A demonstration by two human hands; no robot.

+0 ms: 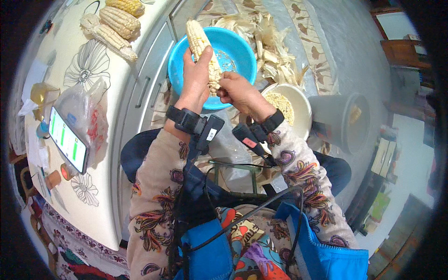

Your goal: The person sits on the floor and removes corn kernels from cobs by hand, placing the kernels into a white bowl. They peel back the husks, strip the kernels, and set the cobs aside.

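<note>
My left hand (198, 71) grips a pale ear of corn (197, 36), its thumb lying along the kernels. The ear tilts over a blue plastic basin (250, 56), its upper end reaching past the basin's rim. At the ear's lower end my right hand (233, 87) has its fingers curled against the kernels; whether loose kernels are in the fingers is hidden. Scattered kernels (226, 62) lie on the basin's floor. Right of the basin, a white bowl (305, 105) holds a heap of shelled kernels (280, 105), partly behind my right wrist.
Dry corn husks (274, 52) are piled beyond the basin. A translucent bucket (330, 117) lies on its side at the right. On the table (101, 210) at left are several corn ears (119, 22), a plastic bag (78, 101) and a lit phone (68, 140). A cable (245, 218) crosses my lap.
</note>
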